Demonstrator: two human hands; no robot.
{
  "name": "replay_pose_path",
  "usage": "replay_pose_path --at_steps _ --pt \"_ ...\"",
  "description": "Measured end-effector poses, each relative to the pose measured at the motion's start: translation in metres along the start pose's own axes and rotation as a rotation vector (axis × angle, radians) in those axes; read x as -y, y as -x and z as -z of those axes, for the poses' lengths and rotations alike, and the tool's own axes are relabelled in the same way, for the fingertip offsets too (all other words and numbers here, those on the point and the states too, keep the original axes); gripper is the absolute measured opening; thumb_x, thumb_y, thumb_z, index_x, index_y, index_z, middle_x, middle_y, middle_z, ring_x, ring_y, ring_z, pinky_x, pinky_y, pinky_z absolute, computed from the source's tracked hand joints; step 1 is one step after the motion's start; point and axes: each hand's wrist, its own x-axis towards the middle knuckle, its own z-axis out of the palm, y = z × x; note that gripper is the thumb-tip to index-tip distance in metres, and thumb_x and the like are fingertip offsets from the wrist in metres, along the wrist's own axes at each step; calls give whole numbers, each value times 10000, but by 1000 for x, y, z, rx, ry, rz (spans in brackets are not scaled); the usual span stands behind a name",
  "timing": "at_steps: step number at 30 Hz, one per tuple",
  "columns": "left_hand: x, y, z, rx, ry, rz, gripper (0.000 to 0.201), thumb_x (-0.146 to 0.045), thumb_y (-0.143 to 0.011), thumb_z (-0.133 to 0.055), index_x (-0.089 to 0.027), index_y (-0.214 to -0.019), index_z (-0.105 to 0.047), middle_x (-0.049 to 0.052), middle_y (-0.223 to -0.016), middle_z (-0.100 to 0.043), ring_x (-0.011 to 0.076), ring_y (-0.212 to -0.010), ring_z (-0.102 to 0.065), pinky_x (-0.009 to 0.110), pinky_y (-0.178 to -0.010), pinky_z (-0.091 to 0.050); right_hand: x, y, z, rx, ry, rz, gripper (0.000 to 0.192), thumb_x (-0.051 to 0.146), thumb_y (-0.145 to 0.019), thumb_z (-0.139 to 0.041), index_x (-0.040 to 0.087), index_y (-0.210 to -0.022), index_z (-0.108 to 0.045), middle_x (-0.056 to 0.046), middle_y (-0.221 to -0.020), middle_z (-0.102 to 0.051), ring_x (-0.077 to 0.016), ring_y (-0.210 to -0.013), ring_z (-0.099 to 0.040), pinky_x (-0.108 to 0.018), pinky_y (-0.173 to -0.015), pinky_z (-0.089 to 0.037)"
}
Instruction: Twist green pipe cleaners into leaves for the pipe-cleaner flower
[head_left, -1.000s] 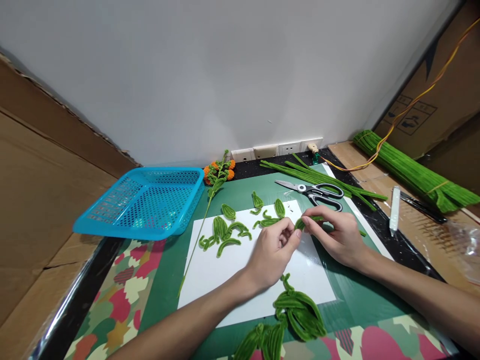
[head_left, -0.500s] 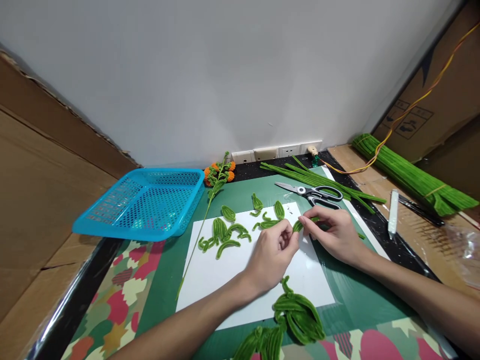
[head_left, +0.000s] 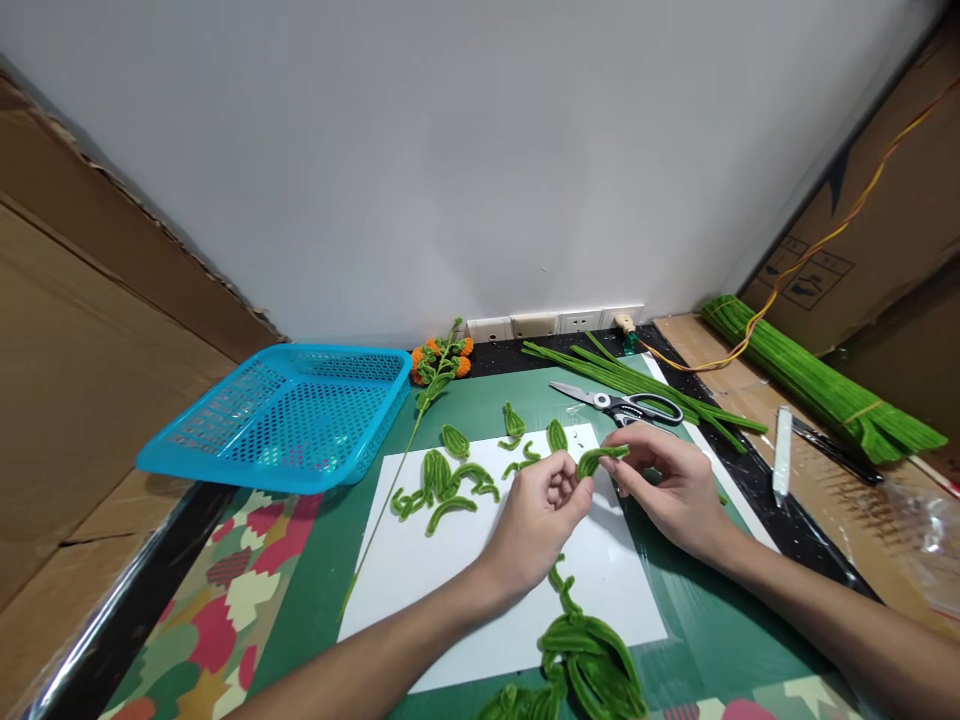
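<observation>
Forearms enter from the near edge and meet above a white sheet [head_left: 450, 570]. Nearest the viewer, below both wrists, lies a heap of folded green pipe-cleaner leaves [head_left: 592, 655], untouched.

Left hand [head_left: 536, 520]: fingers curled, thumb and forefinger pinched on the near end of a short green pipe-cleaner piece [head_left: 598, 458]. Right hand [head_left: 671, 490]: fingertips closed on the far end of the same piece. The piece is held between the two sets of fingertips, clear of the sheet, bowed into a shallow arch.

Handling judgement: the piece looks very light, fuzzy and non-slippery, with a wire core that should bend readily and keep its set. It is not fragile, though cut ends may be sharp. Best hold is at the ends, as now, leaving the middle free to shape.

Just beyond the left fingertips lie finished small leaves [head_left: 450, 480], scattered on the sheet, well apart from one another. Beyond the right fingertips rest scissors [head_left: 626, 403], blades closed, near but not touching the hand. Behind them lie loose straight green stems [head_left: 637, 375]. To the right of the right hand sits a white stick-like tool [head_left: 782, 450], its kind unclear, and farther right a banded bundle of green pipe cleaners [head_left: 810, 385].

Far left of the left fingers stands a blue perforated basket [head_left: 285, 415]. A flower sprig with orange buds [head_left: 439, 362] lies beside it, near the wall sockets [head_left: 555, 323].
</observation>
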Motion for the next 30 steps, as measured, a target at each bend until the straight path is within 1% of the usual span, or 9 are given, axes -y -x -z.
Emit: replay_pose_path --at_steps 4,7,10,13,17,21,25,27,30 --pt "-2 1 2 62 -84 -27 305 -302 -958 -629 -198 -726 -461 -51 -673 -398 128 -652 -360 267 -597 -279 4 0 0 20 85 97 66 255 -988 -691 205 -1027 -710 -25 -835 -720 -120 -549 -589 -253 -516 -483" --pt "-5 3 2 114 -159 -25 266 -297 -959 -610 -193 -736 -509 -42 -674 -427 135 -651 -369 280 -600 -284 5 0 -1 68 114 133 47 244 -996 -682 206 -979 -704 -5 -760 -698 -119 -536 -567 -253 -526 -464" --pt "-8 4 1 135 -205 -25 247 -311 -966 -595 -193 -757 -540 -41 -669 -436 137 -637 -370 281 -593 -283 4 1 -1 93 125 120 103 270 -1014 -658 203 -951 -702 -19 -769 -712 -126 -535 -574 -260 -524 -459" --pt "-9 4 1 122 -216 -28 272 -331 -960 -604 -195 -738 -529 -40 -660 -433 138 -631 -371 275 -583 -283 4 1 -1 84 144 99 153 296 -1025 -639 200 -926 -704 -21 -749 -718 -131 -525 -574 -263 -519 -455" --pt "-8 5 2 135 -216 -35 277 -331 -971 -600 -194 -740 -530 -40 -664 -444 137 -637 -378 274 -586 -293 5 0 -2 114 174 95 221 301 -1048 -592 194 -883 -692 -2 -667 -672 -125 -498 -536 -258 -501 -419" --pt "-6 5 2 184 -232 -45 274 -312 -987 -594 -187 -746 -559 -38 -654 -477 132 -624 -392 281 -589 -306 6 1 -2 197 187 146 349 281 -1073 -530 207 -740 -602 32 -583 -570 -108 -479 -482 -254 -505 -375" --pt "-5 4 2 163 -185 -26 291 -341 -1012 -588 -180 -769 -584 -32 -652 -492 132 -626 -418 279 -590 -313 5 0 -3 137 205 128 432 277 -1068 -536 218 -647 -458 70 -542 -374 -93 -461 -321 -267 -478 -279" --pt "-4 4 2 155 -107 -13 277 -375 -1031 -576 -176 -846 -630 -28 -669 -506 132 -631 -441 269 -584 -324 4 -1 -4 116 212 105 456 280 -1064 -543 222 -634 -402 73 -559 -312 -95 -480 -273 -272 -481 -255" --pt "-3 3 2 133 19 1 261 -423 -1033 -597 -179 -1014 -687 -31 -703 -516 119 -614 -456 250 -563 -338 3 -1 -4 128 223 123 466 274 -1063 -534 224 -633 -362 73 -577 -268 -95 -491 -248 -275 -487 -235"
